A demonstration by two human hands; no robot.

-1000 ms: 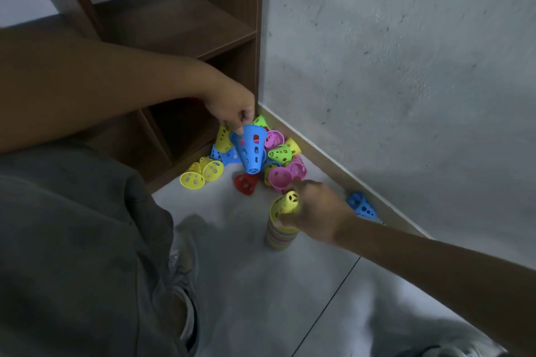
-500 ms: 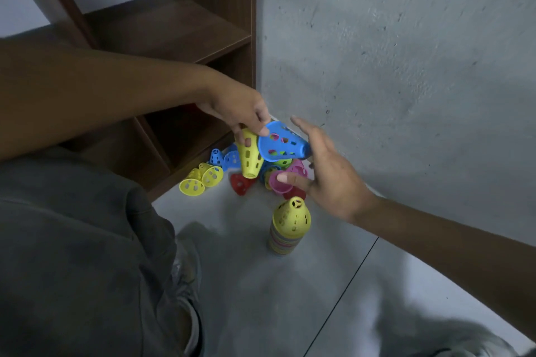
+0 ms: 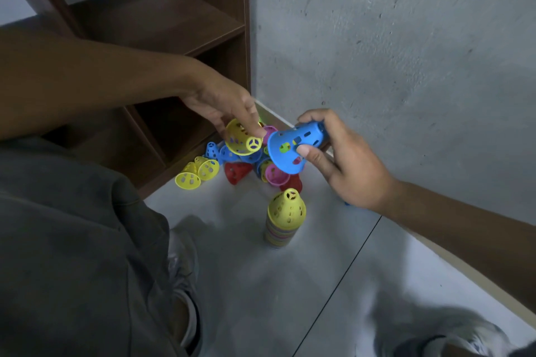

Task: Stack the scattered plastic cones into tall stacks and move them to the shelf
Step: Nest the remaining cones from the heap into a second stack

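My right hand (image 3: 345,165) grips a blue perforated cone (image 3: 293,148), held on its side above the floor with its wide mouth to the left. Just left of it, my left hand (image 3: 223,104) pinches a yellow cone (image 3: 242,138). A short stack of cones (image 3: 282,219) with a yellow one on top stands upright on the floor below both hands. Behind it lies a loose pile of cones (image 3: 272,174) in pink, red, blue and green, and two yellow cones (image 3: 198,172) lie to its left.
A dark wooden shelf unit (image 3: 162,20) stands at the back left, its low compartment beside the pile. A grey wall (image 3: 391,46) with a baseboard runs along the right. My knee fills the lower left, and a shoe (image 3: 452,336) shows at the lower right.
The blue cone passed from my left hand to my right hand, which now holds it alone. My left hand keeps only the yellow cone. The stack on the floor has not moved.
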